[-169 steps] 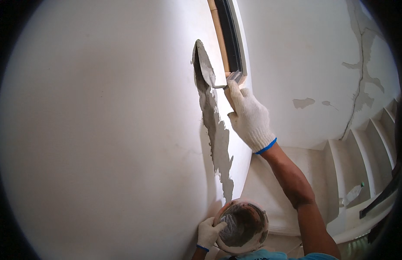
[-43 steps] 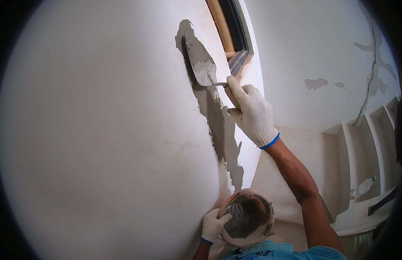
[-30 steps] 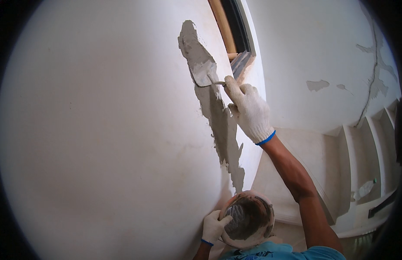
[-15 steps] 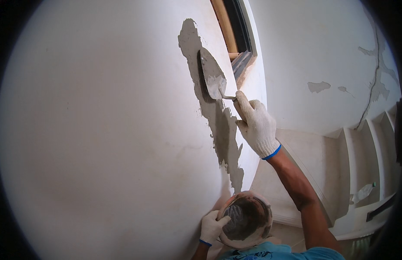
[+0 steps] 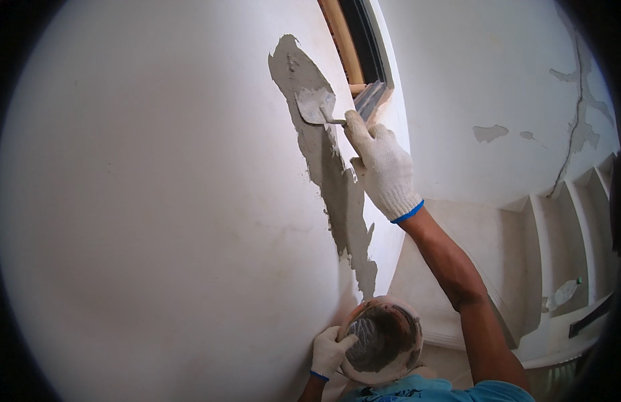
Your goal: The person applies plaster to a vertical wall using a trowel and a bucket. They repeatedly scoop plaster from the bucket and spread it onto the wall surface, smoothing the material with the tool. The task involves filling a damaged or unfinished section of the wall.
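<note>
My right hand [image 5: 384, 164], in a white knit glove with a blue cuff, grips the handle of a pointed trowel [image 5: 316, 105]. Its blade lies against the upper part of a long strip of wet grey mortar [image 5: 340, 194] on the white wall [image 5: 190, 201]. Mortar smears cover the blade, so its tip is hard to tell from the patch. Low down, my gloved left hand [image 5: 329, 350] holds the rim of a round bucket [image 5: 412, 318], thumb over the edge. Grey residue coats the bucket's inside, and it sits close below the strip's lower end.
A window opening [image 5: 364, 47] with a wooden frame lies right of the mortar. Farther right, another white wall [image 5: 451, 80] has a long crack and grey patches. White steps [image 5: 548, 248] rise at the right, with a clear plastic bottle [image 5: 564, 295] on one.
My right hand has moved up and left with the trowel. The blade now lies flatter on the mortar, and the strip's top is wider and smoother. My left hand and the bucket barely moved.
</note>
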Motion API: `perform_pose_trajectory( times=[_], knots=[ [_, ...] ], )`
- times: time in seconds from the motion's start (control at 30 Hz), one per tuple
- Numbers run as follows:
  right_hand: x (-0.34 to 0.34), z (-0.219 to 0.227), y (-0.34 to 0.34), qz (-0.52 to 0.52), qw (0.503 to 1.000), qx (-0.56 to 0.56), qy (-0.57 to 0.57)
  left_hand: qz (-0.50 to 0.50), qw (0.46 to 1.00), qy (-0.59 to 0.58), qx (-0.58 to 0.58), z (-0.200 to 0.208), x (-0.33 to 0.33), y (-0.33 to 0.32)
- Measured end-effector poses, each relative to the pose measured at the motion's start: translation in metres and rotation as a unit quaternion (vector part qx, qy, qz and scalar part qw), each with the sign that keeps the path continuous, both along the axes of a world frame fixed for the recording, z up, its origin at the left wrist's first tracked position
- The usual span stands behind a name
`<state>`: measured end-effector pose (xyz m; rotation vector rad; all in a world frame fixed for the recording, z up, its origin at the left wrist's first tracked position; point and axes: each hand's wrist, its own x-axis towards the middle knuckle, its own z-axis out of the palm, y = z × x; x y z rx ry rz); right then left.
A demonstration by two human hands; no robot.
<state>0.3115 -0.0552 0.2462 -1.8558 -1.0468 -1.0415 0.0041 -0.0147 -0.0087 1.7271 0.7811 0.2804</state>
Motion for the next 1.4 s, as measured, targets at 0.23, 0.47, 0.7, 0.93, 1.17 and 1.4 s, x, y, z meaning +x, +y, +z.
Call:
perform_pose_trajectory(
  times=[0.23,0.47,0.7,0.93,1.17,1.4],
  knots=[
    [-0.010,-0.022,-0.008,0.012,0.999,0.035,0.017,-0.008,1.000,0.011,0.010,0.017,0.000,-0.005],
    [-0.026,0.015,0.003,0.012,1.000,0.021,-0.012,-0.004,1.000,-0.001,-0.013,0.018,0.000,-0.005],
    [-0.027,-0.016,-0.012,-0.021,0.998,-0.013,0.060,-0.020,1.000,0.005,0.019,0.016,-0.001,-0.003],
    [-0.039,0.006,-0.010,0.030,0.997,0.037,0.062,-0.014,1.000,-0.017,0.018,0.012,-0.001,-0.001],
    [-0.044,0.014,0.001,0.004,0.999,0.009,0.040,-0.013,1.000,-0.019,-0.002,0.009,-0.001,0.001],
    [-0.042,-0.014,-0.023,-0.003,0.996,-0.006,0.088,-0.025,0.999,-0.023,0.019,0.010,-0.001,0.002]
  ],
)
